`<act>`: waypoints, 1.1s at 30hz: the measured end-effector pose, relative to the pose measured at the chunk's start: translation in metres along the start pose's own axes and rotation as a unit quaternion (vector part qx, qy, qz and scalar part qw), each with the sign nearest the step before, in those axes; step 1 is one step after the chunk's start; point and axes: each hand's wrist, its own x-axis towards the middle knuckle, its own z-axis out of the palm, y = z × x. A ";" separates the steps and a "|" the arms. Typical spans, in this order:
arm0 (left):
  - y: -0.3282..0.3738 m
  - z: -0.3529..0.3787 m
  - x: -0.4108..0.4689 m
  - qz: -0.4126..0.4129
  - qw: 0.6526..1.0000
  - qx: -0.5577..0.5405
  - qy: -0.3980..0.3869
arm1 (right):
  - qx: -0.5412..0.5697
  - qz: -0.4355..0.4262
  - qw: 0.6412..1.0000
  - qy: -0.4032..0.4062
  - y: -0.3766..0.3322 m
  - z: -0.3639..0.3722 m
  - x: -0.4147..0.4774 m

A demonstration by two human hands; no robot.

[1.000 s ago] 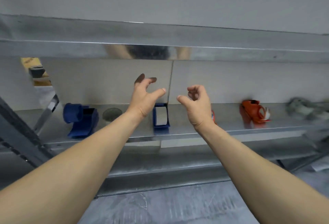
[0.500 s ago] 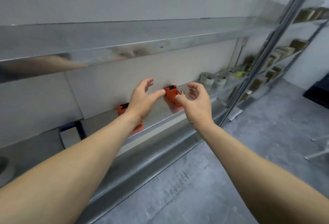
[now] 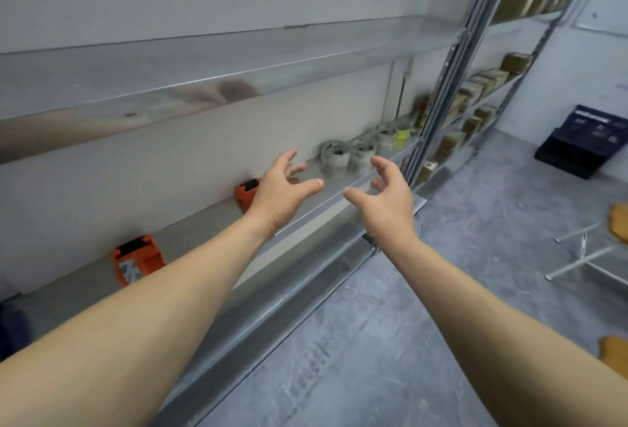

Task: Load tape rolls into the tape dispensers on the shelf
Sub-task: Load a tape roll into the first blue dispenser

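A long metal shelf (image 3: 217,222) of dull, brushed grey sheet is seen running away to the right, with a second shelf of the same metal above it. On the lower shelf two orange tape dispensers are stood against the pale back wall: the nearer dispenser (image 3: 137,258), boxy with a black top edge, is seen to carry a pale roll or label in its front opening, though which cannot be told; the farther dispenser (image 3: 246,193) is partly hidden behind the left wrist. Farther along the same shelf a row of tape rolls (image 3: 334,156) is set, round and greyish with hollow cores, and a yellowish roll (image 3: 402,134) is placed near the far end of the row. Beyond the upright posts, brownish boxes (image 3: 482,83) are stacked on the neighbouring shelves; their contents cannot be made out. The left hand (image 3: 283,194) is held above the shelf's front edge with the fingers spread and the thumb extended, its grip released and nothing held. The right hand (image 3: 387,199) is likewise held with its grip loose and curved, the fingers arched toward the nearest tape rolls but apart from them; nothing is grasped or touched. A grey mottled floor (image 3: 390,341) is seen below, and a dark blue crate (image 3: 584,144) is set by the far wall.
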 end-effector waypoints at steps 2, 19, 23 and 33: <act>0.002 0.027 0.023 0.003 1.000 0.021 0.016 | -0.003 0.003 1.000 -0.009 0.013 -0.018 0.031; 0.000 0.159 0.196 -0.047 0.996 0.009 0.074 | -0.030 0.000 0.992 -0.119 0.076 -0.073 0.243; -0.014 0.163 0.242 -0.039 0.996 0.035 0.067 | -0.035 0.007 0.988 -0.148 0.090 -0.059 0.287; -0.040 0.145 0.311 -0.087 0.989 0.038 0.110 | -0.170 -0.036 0.952 -0.251 0.120 -0.005 0.373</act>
